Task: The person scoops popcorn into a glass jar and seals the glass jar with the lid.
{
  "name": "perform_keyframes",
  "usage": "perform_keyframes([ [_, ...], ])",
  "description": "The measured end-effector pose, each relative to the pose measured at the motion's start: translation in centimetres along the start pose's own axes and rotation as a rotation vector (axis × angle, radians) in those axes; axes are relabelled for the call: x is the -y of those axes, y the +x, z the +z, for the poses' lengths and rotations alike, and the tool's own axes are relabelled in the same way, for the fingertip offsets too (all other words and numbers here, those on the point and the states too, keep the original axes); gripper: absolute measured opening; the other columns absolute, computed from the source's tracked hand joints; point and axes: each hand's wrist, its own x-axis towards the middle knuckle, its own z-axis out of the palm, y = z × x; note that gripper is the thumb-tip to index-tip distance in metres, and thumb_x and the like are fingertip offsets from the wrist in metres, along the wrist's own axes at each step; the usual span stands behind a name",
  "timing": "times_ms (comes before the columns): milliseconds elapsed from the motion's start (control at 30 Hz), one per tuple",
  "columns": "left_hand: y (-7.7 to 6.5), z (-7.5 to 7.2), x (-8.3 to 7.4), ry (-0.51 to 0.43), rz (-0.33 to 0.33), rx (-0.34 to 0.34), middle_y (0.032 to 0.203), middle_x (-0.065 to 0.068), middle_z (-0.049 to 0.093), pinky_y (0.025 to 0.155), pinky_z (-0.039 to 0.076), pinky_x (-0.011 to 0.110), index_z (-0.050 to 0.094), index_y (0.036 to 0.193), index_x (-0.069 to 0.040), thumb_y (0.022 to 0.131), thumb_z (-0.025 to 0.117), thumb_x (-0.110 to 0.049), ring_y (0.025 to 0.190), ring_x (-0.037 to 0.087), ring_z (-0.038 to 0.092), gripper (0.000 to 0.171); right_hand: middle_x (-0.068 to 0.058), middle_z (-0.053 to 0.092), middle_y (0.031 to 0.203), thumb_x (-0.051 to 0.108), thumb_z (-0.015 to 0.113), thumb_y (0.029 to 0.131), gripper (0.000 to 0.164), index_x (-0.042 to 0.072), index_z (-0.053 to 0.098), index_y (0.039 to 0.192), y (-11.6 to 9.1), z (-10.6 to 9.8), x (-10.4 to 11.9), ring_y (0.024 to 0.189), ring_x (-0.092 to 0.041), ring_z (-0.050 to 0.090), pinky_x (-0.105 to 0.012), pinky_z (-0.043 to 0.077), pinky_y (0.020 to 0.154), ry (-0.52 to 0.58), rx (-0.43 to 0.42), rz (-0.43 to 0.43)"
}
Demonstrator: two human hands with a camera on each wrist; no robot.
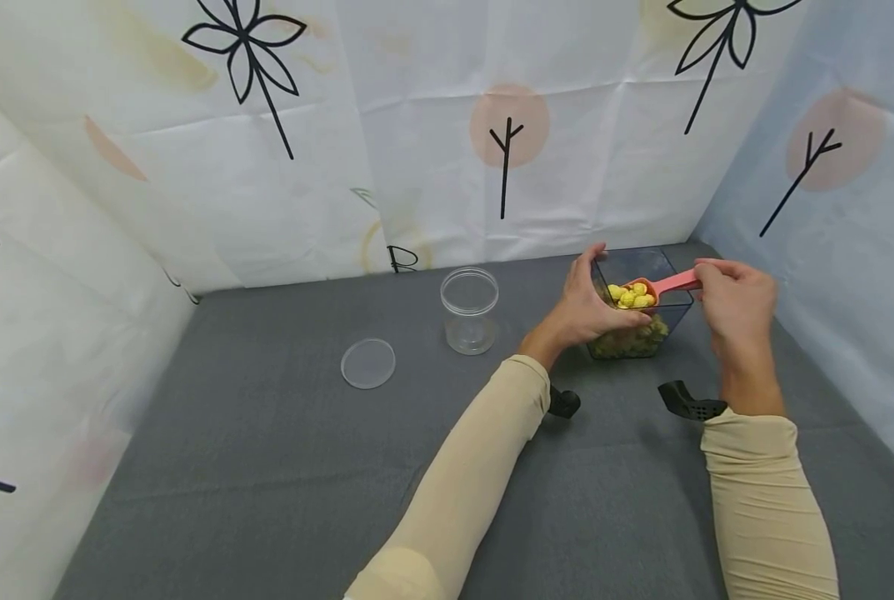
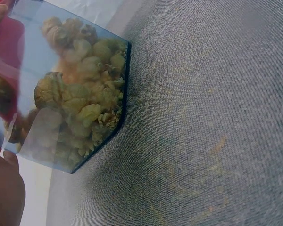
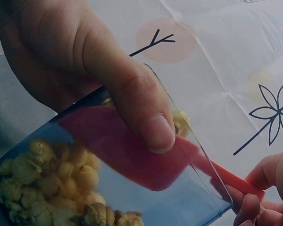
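A clear square-rimmed container of yellow popcorn stands at the back right of the table, tilted in the wrist views. My left hand grips it by the near-left side, thumb over the front wall. In my right hand is the handle of a pink scoop, pinched between thumb and fingers. The scoop's bowl, heaped with popcorn, sits inside the container near the rim; its pink back shows through the wall in the right wrist view.
A clear round jar without its lid stands left of my left hand. Farther left, a clear round lid lies flat on the grey tablecloth. White patterned fabric walls the back and both sides.
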Motion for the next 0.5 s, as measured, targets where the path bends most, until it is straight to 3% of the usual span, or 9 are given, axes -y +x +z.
perform_keyframes([
  [100, -0.01, 0.02, 0.16, -0.007, 0.003, 0.002, 0.158, -0.006, 0.033, 0.115, 0.042, 0.034, 0.013, 0.161, -0.036, 0.075, 0.09, -0.038, 0.143, 0.011, 0.037, 0.116, 0.012, 0.06, 0.087, 0.027, 0.063, 0.098, 0.014, 0.03, 0.07, 0.087, 0.14, -0.19, -0.03, 0.073, -0.007, 0.052, -0.014, 0.044, 0.057, 0.14, -0.015, 0.053],
  [233, -0.02, -0.04, 0.2, -0.009, 0.009, 0.008, 0.159, -0.005, 0.032, 0.115, 0.042, 0.035, 0.012, 0.161, -0.036, 0.076, 0.09, -0.037, 0.144, 0.011, 0.036, 0.116, 0.012, 0.064, 0.08, 0.027, 0.067, 0.096, 0.011, 0.026, 0.072, 0.086, 0.38, -0.45, -0.06, 0.07, -0.007, 0.052, -0.013, 0.047, 0.056, 0.223, -0.009, 0.105],
  [500, -0.04, -0.02, 0.18, -0.005, 0.011, 0.01, 0.16, -0.003, 0.032, 0.115, 0.042, 0.035, 0.012, 0.161, -0.036, 0.075, 0.09, -0.038, 0.143, 0.01, 0.036, 0.116, 0.017, 0.066, 0.076, 0.034, 0.066, 0.098, 0.021, 0.021, 0.075, 0.113, 0.92, -0.71, -0.51, 0.067, -0.001, 0.058, -0.014, 0.048, 0.055, 0.185, 0.027, 0.148],
])
